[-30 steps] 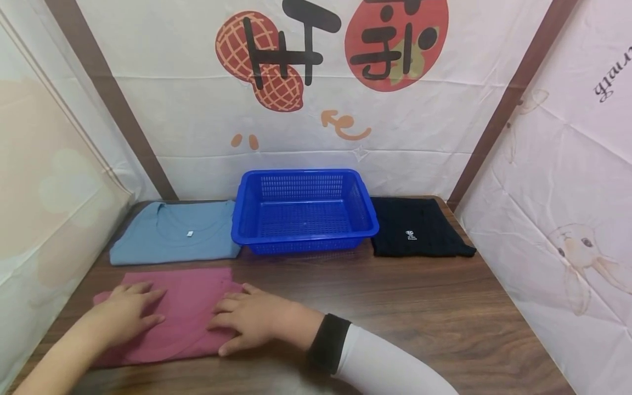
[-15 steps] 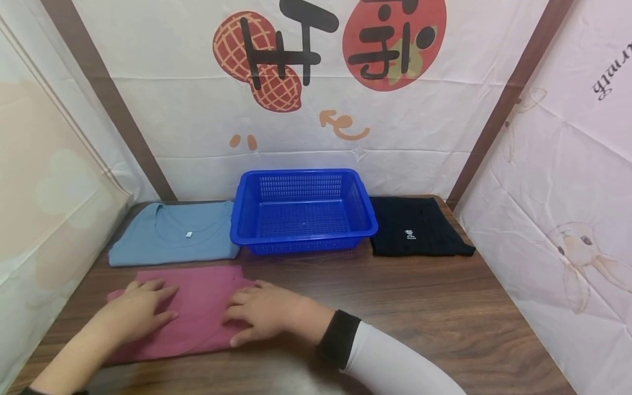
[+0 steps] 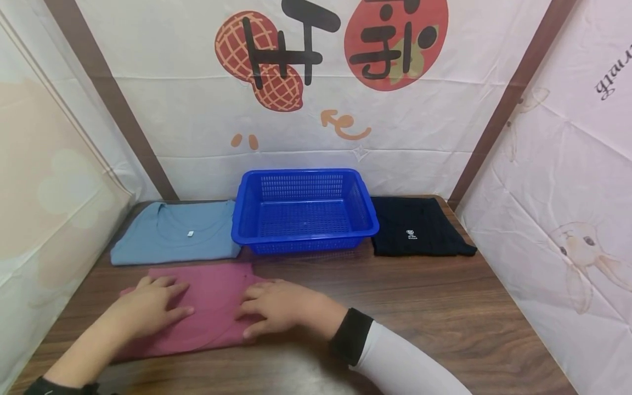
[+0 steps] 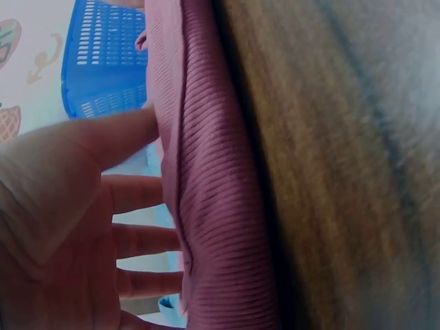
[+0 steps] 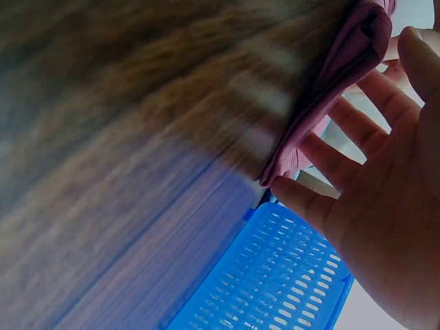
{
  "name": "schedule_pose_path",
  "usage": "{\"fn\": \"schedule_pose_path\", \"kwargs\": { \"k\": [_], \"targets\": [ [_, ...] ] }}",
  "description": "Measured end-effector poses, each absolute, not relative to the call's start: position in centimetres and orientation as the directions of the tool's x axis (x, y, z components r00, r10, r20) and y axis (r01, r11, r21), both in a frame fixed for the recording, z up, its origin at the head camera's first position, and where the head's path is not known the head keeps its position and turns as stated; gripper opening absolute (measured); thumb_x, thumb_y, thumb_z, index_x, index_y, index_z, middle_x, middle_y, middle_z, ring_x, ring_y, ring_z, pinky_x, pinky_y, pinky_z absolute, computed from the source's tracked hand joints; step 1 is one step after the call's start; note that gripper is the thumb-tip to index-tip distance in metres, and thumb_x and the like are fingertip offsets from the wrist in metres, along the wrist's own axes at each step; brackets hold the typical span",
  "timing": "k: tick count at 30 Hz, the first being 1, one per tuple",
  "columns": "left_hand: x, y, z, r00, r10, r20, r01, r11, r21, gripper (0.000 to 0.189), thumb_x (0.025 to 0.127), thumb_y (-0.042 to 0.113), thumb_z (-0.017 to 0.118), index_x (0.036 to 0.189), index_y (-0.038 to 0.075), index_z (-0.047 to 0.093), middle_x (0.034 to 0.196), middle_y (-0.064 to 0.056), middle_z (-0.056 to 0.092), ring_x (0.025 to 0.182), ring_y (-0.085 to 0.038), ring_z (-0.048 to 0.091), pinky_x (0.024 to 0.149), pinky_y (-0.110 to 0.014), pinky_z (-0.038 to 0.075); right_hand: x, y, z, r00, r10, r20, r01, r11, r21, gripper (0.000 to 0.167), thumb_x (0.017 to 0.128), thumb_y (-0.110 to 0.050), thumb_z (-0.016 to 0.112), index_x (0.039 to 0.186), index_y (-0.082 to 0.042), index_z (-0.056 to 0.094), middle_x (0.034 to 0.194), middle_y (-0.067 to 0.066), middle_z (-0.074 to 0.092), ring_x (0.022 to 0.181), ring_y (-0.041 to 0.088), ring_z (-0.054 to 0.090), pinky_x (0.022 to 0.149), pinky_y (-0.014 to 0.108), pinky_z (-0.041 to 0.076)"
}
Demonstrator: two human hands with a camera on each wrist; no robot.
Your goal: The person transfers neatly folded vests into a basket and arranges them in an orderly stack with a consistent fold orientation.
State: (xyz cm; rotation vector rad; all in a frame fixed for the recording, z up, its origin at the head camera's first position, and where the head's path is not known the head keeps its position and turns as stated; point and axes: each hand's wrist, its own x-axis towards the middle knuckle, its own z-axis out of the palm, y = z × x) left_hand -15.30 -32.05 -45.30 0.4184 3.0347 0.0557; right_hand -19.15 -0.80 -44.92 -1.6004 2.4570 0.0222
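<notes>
A folded pink ribbed shirt (image 3: 217,307) lies flat on the wooden table at the front left. My left hand (image 3: 150,307) rests on its left part with fingers spread. On the shirt's right edge lies my right hand (image 3: 281,307), its fingers reaching over the cloth. In the left wrist view the thumb and fingertips of the left hand (image 4: 75,206) press on top of the layered pink shirt (image 4: 213,179). From the right wrist, the fingers of the right hand (image 5: 371,158) appear extended across the edge of the pink shirt (image 5: 323,89).
A blue plastic basket (image 3: 303,241) stands at the back middle of the table (image 3: 419,312), with nothing inside. Left of it lies a folded light-blue shirt (image 3: 197,249), right of it a folded black shirt (image 3: 419,219). Printed cloth walls (image 3: 197,131) enclose the back and sides.
Both hands and the pink shirt under them have slid to the right across the table, staying flat. The basket and the other two shirts have stayed in place.
</notes>
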Motion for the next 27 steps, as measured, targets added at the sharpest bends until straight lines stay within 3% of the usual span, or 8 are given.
{"fn": "schedule_pose_path", "kwargs": {
  "k": [6,13,16,27],
  "targets": [
    [-15.4,-32.2,-44.8,-0.953,0.271,-0.133,0.265,0.962,0.056,0.073,0.086,0.065,0.069,0.134,0.011,0.067,0.139,-0.032,0.055,0.124,-0.063,0.045,0.087,-0.084,0.038,-19.1,-0.4,-44.8,-0.391,-0.897,-0.204,-0.904,0.416,-0.1,0.058,0.097,-0.072,0.042,0.149,-0.046,0.048,0.15,-0.016,0.046,0.148,0.014,0.035,0.117,0.041,0.037],
    [-15.5,-31.5,-44.6,-0.937,0.3,-0.177,0.294,0.954,0.059,0.068,0.076,0.036,0.079,0.138,0.015,0.064,0.141,-0.03,0.054,0.127,-0.063,0.043,0.087,-0.083,0.04,-19.3,0.4,-44.7,-0.387,-0.903,-0.186,-0.909,0.407,-0.089,0.054,0.099,-0.069,0.045,0.147,-0.044,0.052,0.146,-0.014,0.05,0.143,0.015,0.042,0.112,0.04,0.043],
    [-15.5,-31.1,-44.5,-0.934,0.311,-0.176,0.307,0.95,0.047,0.069,0.075,0.032,0.081,0.14,0.015,0.063,0.141,-0.029,0.054,0.128,-0.061,0.044,0.09,-0.082,0.039,-19.4,0.9,-44.6,-0.388,-0.904,-0.179,-0.908,0.408,-0.093,0.052,0.1,-0.068,0.045,0.145,-0.043,0.053,0.146,-0.014,0.05,0.143,0.015,0.043,0.11,0.04,0.044],
    [-15.8,-30.1,-44.7,-0.932,0.312,-0.183,0.315,0.949,0.01,0.067,0.082,0.04,0.081,0.142,0.019,0.062,0.143,-0.028,0.053,0.129,-0.059,0.044,0.089,-0.081,0.041,-19.6,2.0,-44.5,-0.399,-0.902,-0.164,-0.902,0.418,-0.108,0.049,0.1,-0.066,0.046,0.142,-0.042,0.057,0.143,-0.014,0.052,0.14,0.016,0.046,0.107,0.042,0.046]
  ]
}}
